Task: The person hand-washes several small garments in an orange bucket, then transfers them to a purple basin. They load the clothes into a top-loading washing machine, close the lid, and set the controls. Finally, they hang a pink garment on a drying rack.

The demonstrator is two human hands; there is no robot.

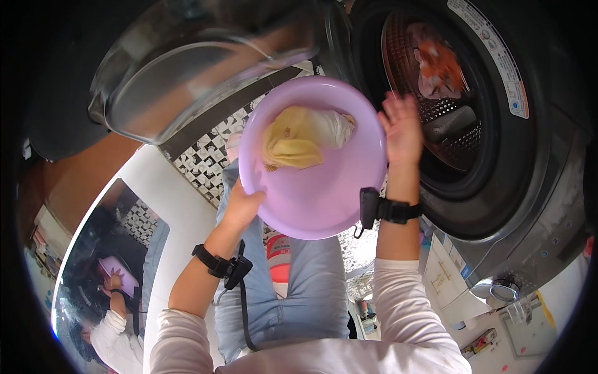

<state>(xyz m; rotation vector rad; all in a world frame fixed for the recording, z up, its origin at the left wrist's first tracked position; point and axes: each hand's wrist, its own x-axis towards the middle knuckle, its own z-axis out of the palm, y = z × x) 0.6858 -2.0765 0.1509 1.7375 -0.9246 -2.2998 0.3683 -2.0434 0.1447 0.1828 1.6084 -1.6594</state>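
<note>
My left hand [246, 202] grips the rim of a round purple plastic basin [308, 201], its thumb over the edge. A yellow cloth [292, 140] and a white cloth [337, 128] lie inside the basin, towards its far side. My right hand [402, 126] is raised with fingers spread, between the basin's right side and the opening of a front-loading washing machine [509, 187]; nothing shows in it. Inside the metal drum [451, 112] hangs or tumbles an orange and pink garment [437, 65], somewhat blurred.
The machine's transparent round door [201, 84] stands open at the upper left. A white-framed mirror or glossy panel [112, 262] at the left reflects the person and basin. A red and white container [279, 259] sits between the legs, above a black and white patterned floor [201, 177].
</note>
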